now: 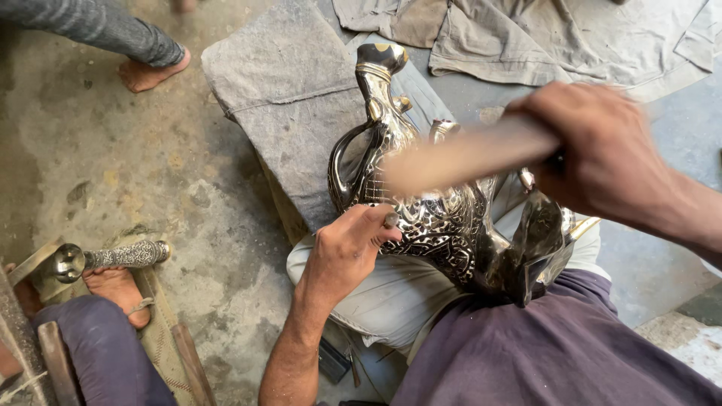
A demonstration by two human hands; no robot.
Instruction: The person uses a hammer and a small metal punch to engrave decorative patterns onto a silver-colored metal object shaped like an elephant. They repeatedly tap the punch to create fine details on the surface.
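Note:
An ornate engraved metal jug (444, 218), silver and black with brass bands, lies tilted across my lap with its neck pointing away from me. My left hand (346, 252) is closed around a small metal punch (390, 220) whose tip rests on the jug's patterned body. My right hand (602, 158) grips a wooden hammer handle (466, 154), blurred with motion, just above the jug and the punch.
A grey cloth pad (286, 98) lies on the concrete floor under the jug's neck. More rumpled cloth (541, 37) is at the top right. An engraved metal stem piece (113, 257) lies at the left beside a foot. Another person's bare foot (150, 71) is at the top left.

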